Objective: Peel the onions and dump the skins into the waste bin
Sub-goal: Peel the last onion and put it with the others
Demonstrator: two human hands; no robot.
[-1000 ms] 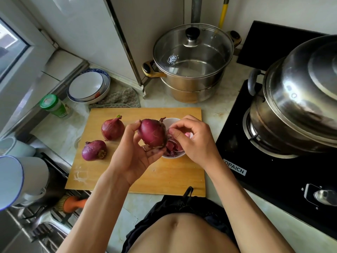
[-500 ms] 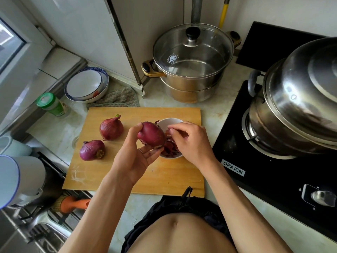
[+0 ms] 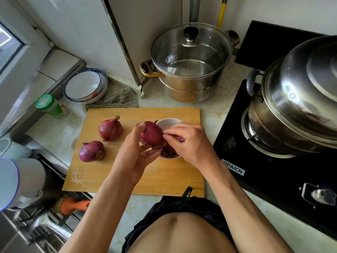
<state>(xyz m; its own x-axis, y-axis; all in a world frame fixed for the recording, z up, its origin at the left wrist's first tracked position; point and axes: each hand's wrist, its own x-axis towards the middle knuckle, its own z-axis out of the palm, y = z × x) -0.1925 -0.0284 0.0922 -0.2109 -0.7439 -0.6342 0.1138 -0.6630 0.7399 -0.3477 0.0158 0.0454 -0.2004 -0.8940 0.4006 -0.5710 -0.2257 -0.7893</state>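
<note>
1. My left hand (image 3: 135, 157) grips the red onion (image 3: 152, 136), thumb on top, fingers curled beneath; it has dropped lower than a second ago, now just over the white bowl (image 3: 168, 123).
2. My right hand (image 3: 189, 141) has closed in, fingertips pinching the skin at the onion's right side.
3. Purple skins (image 3: 168, 151) lie in the bowl, near the cutting board's (image 3: 164, 181) right edge.
4. Two unpeeled onions (image 3: 110, 130) (image 3: 91, 151) sit unmoved on the board's left half.
5. The steamer pot (image 3: 191, 63) stands at the counter's (image 3: 215, 110) back edge.
</note>
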